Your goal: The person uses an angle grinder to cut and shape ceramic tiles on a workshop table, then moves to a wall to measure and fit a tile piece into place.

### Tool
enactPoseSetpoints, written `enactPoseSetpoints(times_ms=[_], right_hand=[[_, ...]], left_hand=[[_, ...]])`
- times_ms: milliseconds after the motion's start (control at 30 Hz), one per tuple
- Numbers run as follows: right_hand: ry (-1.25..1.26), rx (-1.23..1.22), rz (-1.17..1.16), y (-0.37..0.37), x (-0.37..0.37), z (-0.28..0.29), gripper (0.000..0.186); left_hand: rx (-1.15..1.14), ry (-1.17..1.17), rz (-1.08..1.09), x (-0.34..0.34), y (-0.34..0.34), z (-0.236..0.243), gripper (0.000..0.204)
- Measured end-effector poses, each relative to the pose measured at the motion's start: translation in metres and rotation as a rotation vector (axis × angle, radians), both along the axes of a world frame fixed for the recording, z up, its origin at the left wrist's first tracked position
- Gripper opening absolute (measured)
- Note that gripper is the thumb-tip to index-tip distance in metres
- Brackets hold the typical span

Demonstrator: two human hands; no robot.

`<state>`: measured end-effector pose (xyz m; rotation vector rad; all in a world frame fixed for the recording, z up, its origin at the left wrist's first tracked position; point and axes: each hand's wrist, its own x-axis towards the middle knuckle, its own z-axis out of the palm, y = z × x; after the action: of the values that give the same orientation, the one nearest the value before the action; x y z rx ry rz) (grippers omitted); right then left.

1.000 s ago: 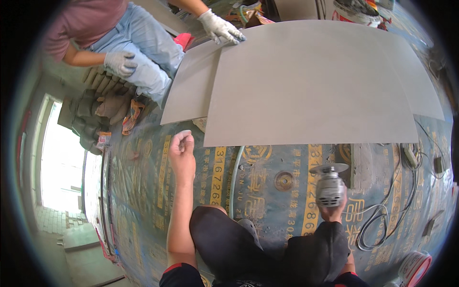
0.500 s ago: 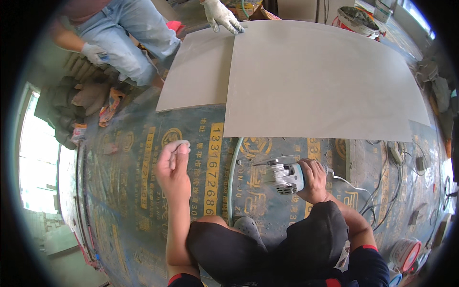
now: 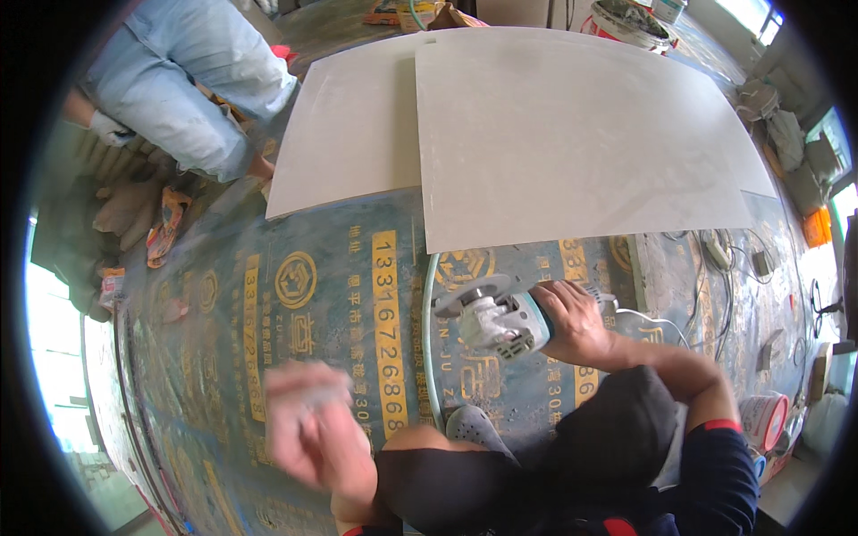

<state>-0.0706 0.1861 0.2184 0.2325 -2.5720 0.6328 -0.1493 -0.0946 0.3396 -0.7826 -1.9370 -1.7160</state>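
My right hand (image 3: 576, 322) is wrapped round the body of an angle grinder (image 3: 500, 320). The grinder has a pale, dusty head and a teal body, and its thin round disc (image 3: 474, 293) faces up and to the left. A white cord trails from its rear. My left hand (image 3: 313, 424) hangs above the floor covering on the left, smeared by motion, so its fingers and anything in them cannot be made out. Beyond the grinder lies a large light-grey slab (image 3: 581, 138), its near-left corner close to the disc. A second grey slab (image 3: 349, 125) lies partly beneath its left edge.
Dark printed sheeting (image 3: 331, 330) covers the floor. A pale green hose (image 3: 431, 357) runs past the grinder. Cables (image 3: 715, 295) and a power strip lie at right. A person in light jeans (image 3: 192, 85) is at far left; a bucket of grey mix (image 3: 630, 25) stands behind the slabs.
My left hand has dropped lower and nearer to me. The grinder has shifted slightly left and its disc has tilted into fuller view. The other person's gloved hand has left the slab.
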Motion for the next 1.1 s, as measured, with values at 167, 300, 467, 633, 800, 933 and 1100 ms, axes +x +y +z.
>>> enactPoseSetpoints(times_ms=[167, 300, 467, 633, 800, 933, 1100], right_hand=[[-0.228, 0.181, 0.194, 0.011, 0.015, 0.069, 0.060], [-0.428, 0.053, -0.017, -0.022, 0.026, 0.079, 0.064], [-0.374, -0.127, -0.343, -0.065, 0.040, 0.046, 0.068], [-0.410, -0.193, -0.376, -0.085, 0.022, 0.041, 0.069], [-0.423, -0.323, -0.446, -0.099, 0.013, 0.040, 0.069], [-0.402, -0.331, -0.412, -0.104, 0.015, 0.036, 0.073], [-0.454, -0.378, -0.412, -0.106, 0.009, 0.037, 0.081]], left_hand=[[-0.508, -0.064, -1.074, -0.001, -0.009, 0.029, 0.025], [-0.620, -0.040, -1.322, 0.001, 0.003, 0.026, 0.027], [-0.344, -0.207, -1.308, -0.019, -0.002, -0.041, 0.023], [-0.412, -0.674, -1.149, -0.020, -0.014, -0.082, 0.032], [-0.258, -1.219, -1.027, -0.012, -0.003, -0.116, 0.035], [-0.125, -1.278, -0.979, -0.009, -0.002, -0.131, 0.036], [-0.088, -1.108, -0.962, -0.012, 0.001, -0.140, 0.035]])
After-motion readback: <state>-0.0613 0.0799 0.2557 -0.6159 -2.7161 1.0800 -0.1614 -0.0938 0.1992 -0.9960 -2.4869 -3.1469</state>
